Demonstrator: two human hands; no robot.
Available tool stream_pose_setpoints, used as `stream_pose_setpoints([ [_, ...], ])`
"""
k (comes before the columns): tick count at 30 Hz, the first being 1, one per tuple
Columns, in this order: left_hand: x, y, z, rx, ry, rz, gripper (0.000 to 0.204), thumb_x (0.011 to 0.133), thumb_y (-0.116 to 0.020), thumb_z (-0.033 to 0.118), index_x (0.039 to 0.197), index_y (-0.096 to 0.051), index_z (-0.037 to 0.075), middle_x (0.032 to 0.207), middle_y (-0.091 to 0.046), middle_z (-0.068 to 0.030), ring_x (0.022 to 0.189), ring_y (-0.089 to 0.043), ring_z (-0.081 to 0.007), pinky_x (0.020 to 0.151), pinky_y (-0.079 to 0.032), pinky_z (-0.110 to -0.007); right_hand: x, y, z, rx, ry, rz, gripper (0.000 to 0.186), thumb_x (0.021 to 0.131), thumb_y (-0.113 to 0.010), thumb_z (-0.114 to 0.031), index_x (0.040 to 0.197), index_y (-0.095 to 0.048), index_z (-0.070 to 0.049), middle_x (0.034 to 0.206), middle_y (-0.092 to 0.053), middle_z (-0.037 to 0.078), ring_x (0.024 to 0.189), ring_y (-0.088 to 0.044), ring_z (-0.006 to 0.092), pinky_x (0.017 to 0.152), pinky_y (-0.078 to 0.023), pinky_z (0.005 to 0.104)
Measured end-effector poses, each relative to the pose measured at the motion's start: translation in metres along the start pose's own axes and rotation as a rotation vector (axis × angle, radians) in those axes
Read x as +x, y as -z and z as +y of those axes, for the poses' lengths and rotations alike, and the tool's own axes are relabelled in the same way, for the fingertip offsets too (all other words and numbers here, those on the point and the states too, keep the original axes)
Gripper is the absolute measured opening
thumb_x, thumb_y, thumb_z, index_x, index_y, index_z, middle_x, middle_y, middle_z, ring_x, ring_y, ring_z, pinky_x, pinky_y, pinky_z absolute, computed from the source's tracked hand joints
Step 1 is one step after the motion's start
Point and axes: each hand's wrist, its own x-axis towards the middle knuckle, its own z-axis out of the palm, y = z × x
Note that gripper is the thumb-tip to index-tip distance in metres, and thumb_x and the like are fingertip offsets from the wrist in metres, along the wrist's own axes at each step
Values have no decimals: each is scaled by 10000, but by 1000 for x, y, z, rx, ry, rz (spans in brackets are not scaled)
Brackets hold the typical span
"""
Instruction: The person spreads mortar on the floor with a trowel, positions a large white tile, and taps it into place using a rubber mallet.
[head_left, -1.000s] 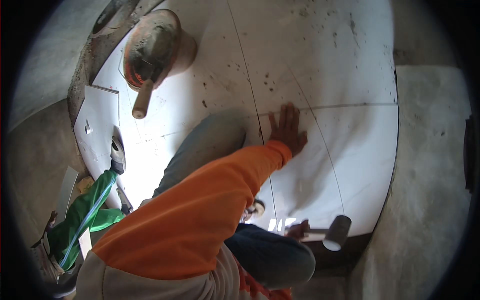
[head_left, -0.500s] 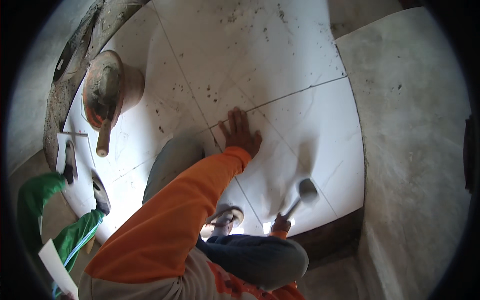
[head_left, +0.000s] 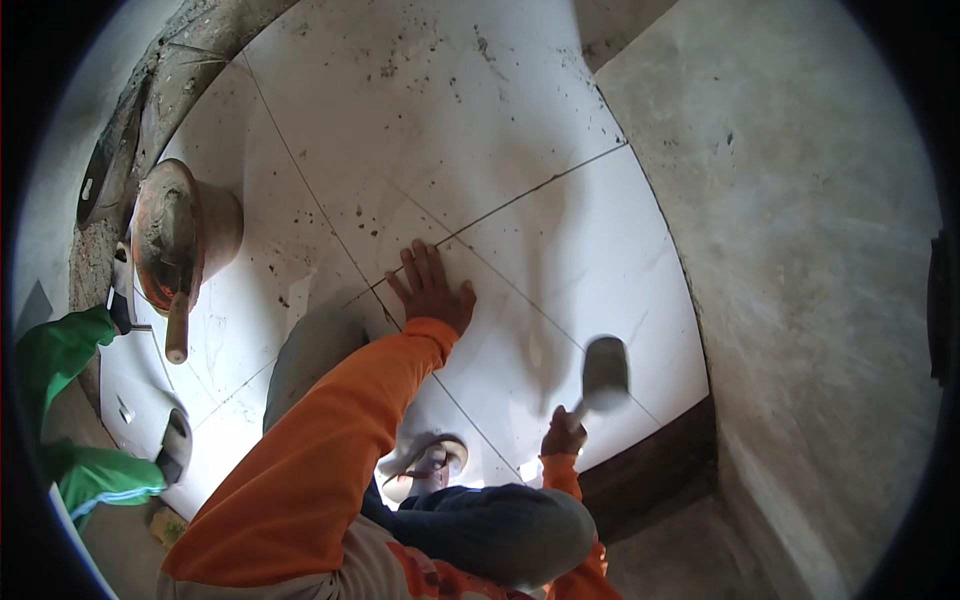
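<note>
My left hand (head_left: 437, 298) lies flat on the white floor tiles (head_left: 600, 230), fingers spread, close to where several joints meet. In my right hand (head_left: 564, 433) is the handle of a mallet (head_left: 605, 372) with a thick dark-grey head. The mallet's head is held above the tile to the right, apart from it and slightly blurred. My bent knee (head_left: 315, 355) is beside the left forearm, and a sandalled foot (head_left: 430, 468) shows below it.
To the left stands a mortar-stained bucket (head_left: 215, 230) with a wooden-handled trowel (head_left: 177, 330) in it. Another person's green-clad legs (head_left: 75, 350) and shoes are at the far left. A grey wall (head_left: 800, 250) borders the tiles on the right; a dark gap (head_left: 655, 455) runs along their lower edge.
The mallet looks larger and higher off the tile. My view has shifted, so the bucket appears further left and lower. One foot of the other person has stepped forward toward the bucket.
</note>
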Motion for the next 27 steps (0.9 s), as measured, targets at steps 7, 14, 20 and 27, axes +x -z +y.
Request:
stream_pose_setpoints([
  [7,-2,4,8,-38,-39,-38,785,807,-441,439,1380,-170,-25,1473,-50,-176,1356,-4,-376,1034,-17,-603,3,-8,-34,218,67,-27,299,854,-561,-234,645,-506,-28,547,-479,42,499,-450,151,482,-367,331],
  [14,-1,9,9,3,-8,-74,777,814,-434,442,1389,-167,-8,1478,-48,-159,1355,-17,-375,1036,-21,-603,10,-4,-18,316,160,38,279,830,-583,-215,632,-551,-21,553,-529,36,490,-454,147,481,-376,321],
  [20,-1,4,6,17,-21,-5,768,822,-414,456,1393,-167,6,1477,-55,-160,1359,-28,-356,1032,-33,-611,26,-10,-14,123,202,31,359,873,-522,-210,560,-499,-36,491,-498,54,455,-433,153,454,-361,332],
  [27,6,4,20,11,-335,-74,692,837,-415,408,1384,-209,38,1472,-101,-127,1361,-62,-315,1033,-60,-620,13,11,-90,220,345,77,316,862,-570,-201,595,-471,-65,510,-443,-14,427,-404,122,426,-318,300],
])
